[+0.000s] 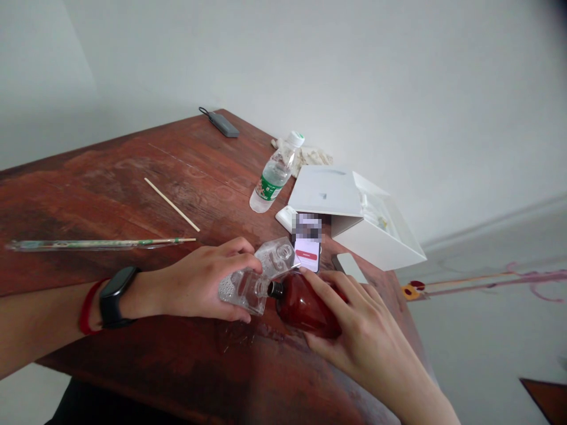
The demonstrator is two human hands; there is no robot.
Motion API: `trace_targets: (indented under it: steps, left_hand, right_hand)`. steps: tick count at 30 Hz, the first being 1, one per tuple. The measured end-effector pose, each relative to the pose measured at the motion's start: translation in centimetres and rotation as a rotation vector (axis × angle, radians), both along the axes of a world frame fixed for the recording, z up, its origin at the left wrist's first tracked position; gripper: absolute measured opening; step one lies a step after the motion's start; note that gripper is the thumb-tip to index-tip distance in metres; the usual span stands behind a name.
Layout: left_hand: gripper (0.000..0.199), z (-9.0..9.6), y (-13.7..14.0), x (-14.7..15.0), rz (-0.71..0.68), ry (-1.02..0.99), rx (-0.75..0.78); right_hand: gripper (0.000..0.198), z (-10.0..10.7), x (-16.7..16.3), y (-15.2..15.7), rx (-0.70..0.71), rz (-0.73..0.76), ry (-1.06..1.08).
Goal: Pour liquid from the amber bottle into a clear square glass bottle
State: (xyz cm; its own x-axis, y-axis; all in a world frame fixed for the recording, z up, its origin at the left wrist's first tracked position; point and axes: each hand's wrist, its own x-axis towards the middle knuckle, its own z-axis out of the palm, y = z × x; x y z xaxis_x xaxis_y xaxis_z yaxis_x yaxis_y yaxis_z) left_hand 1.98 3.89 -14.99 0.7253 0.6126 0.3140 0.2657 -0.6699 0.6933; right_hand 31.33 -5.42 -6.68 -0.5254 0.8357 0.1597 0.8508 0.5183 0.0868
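My left hand (210, 277), wearing a black band and a red cord at the wrist, is closed around a small clear bottle (243, 290) lying tilted on its side. In my right hand (354, 319) is a rounded red-brown bottle (305, 307), also tilted. Its black neck (275, 290) points left and meets the mouth of the clear bottle; I cannot tell whether liquid passes between them. Just behind, a second clear container with a round opening (277, 257) stands close to my left fingers. Wet marks (239, 339) show on the table below the clear bottle.
On the reddish wooden table (101, 189) are a chopstick (172, 204) and a wrapped pair (101, 244) at left. Beyond my hands stand a water bottle (272, 180), a lit phone (307, 251) and an open white box (328, 192). A grey device (222, 124) lies at the far corner.
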Motion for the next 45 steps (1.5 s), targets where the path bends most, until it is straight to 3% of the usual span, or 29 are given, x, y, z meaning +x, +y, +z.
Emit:
trace_targets:
  steps: [45]
  left_hand:
    - [0.064,0.1,0.0,0.0,-0.001,-0.029,-0.007]
  right_hand:
    - [0.063,0.8,-0.1,0.6,0.018,0.017,-0.114]
